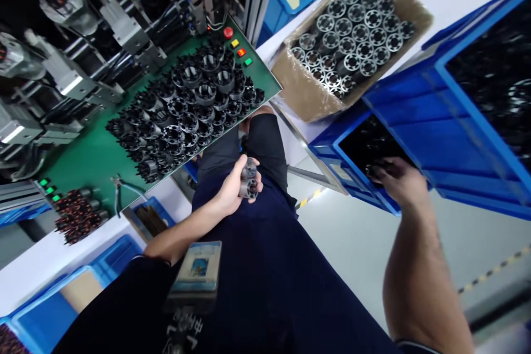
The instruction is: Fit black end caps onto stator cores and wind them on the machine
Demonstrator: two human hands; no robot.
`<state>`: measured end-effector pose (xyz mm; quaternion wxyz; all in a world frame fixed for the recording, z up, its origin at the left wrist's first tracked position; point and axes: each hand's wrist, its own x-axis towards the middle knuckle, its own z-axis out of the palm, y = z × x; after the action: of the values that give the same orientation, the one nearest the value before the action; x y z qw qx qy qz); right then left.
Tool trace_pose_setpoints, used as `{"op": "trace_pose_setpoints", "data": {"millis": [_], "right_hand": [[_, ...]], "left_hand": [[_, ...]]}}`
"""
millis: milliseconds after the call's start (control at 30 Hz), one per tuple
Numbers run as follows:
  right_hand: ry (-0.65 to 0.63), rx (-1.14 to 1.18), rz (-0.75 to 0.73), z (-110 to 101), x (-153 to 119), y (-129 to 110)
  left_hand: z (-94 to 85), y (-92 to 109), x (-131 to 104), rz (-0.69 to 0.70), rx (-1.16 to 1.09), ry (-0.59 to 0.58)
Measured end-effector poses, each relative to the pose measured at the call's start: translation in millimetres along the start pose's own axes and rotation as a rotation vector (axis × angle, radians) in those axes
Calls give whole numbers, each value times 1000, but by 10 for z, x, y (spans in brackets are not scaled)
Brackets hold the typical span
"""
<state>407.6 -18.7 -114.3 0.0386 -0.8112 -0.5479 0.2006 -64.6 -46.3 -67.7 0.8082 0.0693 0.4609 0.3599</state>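
Two grey ring-shaped metal parts (249, 188) rest one beside the other in my left hand (233, 188), its fingers wrapped round them above my lap. On the right, my right hand (400, 180) reaches into the mouth of a blue bin (344, 168) of dark parts. Its fingers are bent round a small black part (374, 170), blurred at the fingertips. Many black toothed rings (186, 121) stand grouped on the green worktop (95, 163) ahead of me.
A plastic-lined carton (305, 97) of silvery ring cores lies ahead right, with a larger blue bin (464, 127) beside it. Pliers (118, 191) and copper-wound parts (78, 213) sit at the worktop's left. Machinery (124, 27) with a red button (228, 32) stands behind.
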Motion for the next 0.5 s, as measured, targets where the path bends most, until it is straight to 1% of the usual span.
{"op": "trace_pose_setpoints", "data": {"millis": [100, 167, 233, 267, 300, 367, 400, 433, 500], "right_hand": [[128, 243, 125, 5, -36, -70], [240, 349, 150, 14, -19, -180], [351, 461, 114, 0, -53, -389], [393, 528, 59, -26, -114, -541], [422, 622, -33, -65, -210, -724], [393, 777, -335, -177, -489, -1170], [335, 810, -470, -239, -651, -1415], [286, 836, -598, -298, -812, -1660], [260, 867, -812, -386, -1087, -2094]], "left_hand": [[0, 44, -23, 93, 66, -48], [33, 81, -64, 143, 90, -67], [99, 116, -123, 196, 108, -95], [145, 130, -159, 227, 112, -115], [199, 141, -198, 260, 112, -137], [327, 148, -282, 339, 101, -175], [395, 144, -327, 378, 91, -188], [463, 135, -371, 416, 79, -193], [583, 98, -457, 480, 63, -186]]}}
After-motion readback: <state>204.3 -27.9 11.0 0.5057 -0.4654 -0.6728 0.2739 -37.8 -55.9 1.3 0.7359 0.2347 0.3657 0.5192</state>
